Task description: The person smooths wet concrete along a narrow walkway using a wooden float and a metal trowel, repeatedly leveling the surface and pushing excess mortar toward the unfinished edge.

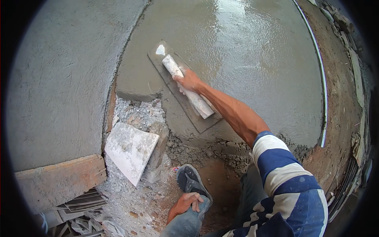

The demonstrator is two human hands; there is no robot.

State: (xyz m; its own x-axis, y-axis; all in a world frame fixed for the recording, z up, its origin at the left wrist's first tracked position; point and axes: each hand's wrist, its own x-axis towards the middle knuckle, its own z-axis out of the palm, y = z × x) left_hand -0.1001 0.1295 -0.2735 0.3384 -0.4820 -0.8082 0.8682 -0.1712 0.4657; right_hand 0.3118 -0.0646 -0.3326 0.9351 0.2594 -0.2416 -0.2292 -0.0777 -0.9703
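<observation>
My right hand (pixel 190 80) is wrapped round the whitish, cement-smeared handle of a hand float (pixel 172 85). The float's long grey blade lies flat on wet grey concrete (pixel 252 94), tilted across it from upper left to lower right. A bright wet patch shines at the blade's far end. My left hand (pixel 188 202) rests on my bent knee, holding nothing, with its fingers laid over the jeans. Just beyond the knee is my dark shoe (pixel 191 179), on the ground below the concrete's ragged near edge.
A pale broken tile (pixel 130 148) leans on a stone (pixel 158 146) amid gravel. At left lies a second concrete slab (pixel 67 87), edged by a wooden board (pixel 63 179). A thin white strip (pixel 321 75) borders the wet concrete at right. Stacked tiles (pixel 85 200) sit lower left.
</observation>
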